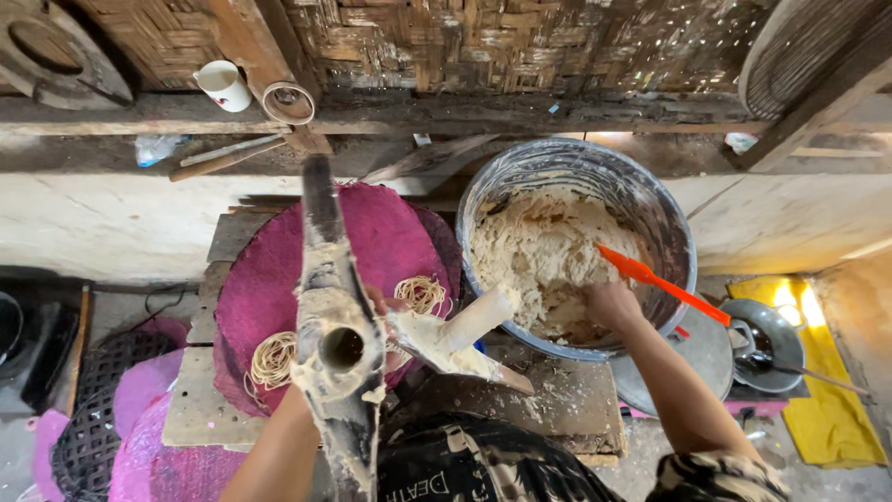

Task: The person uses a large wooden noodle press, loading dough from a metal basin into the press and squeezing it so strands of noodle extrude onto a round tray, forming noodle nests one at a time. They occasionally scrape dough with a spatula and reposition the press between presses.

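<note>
Gripping a dough-caked noodle press point(339, 349), open tube mouth facing up, long handle running away toward the wall; left hand point(379, 325) mostly hidden behind it, fingers seemingly wrapped around the body, though exact grip cannot be told. Just beside the press, a pale wooden plunger point(460, 336) smeared with dough, lying tilted over the edge of the wooden counter point(548, 400). Farther out on the left, a round magenta woven mat point(390, 232) carrying two small nests of thin noodles point(274, 358). To the right, right hand point(609, 302) reaching into a large metal basin point(650, 204), fingers curled down into the pale dough point(539, 251), closed on a clump of it. An orange spatula point(660, 284) leaning on the basin rim just beside that wrist. Probably best done by pinching off a compact lump narrower than the tube mouth, keeping the press upright and steady while loading. Beyond, a woven bamboo wall.
</note>
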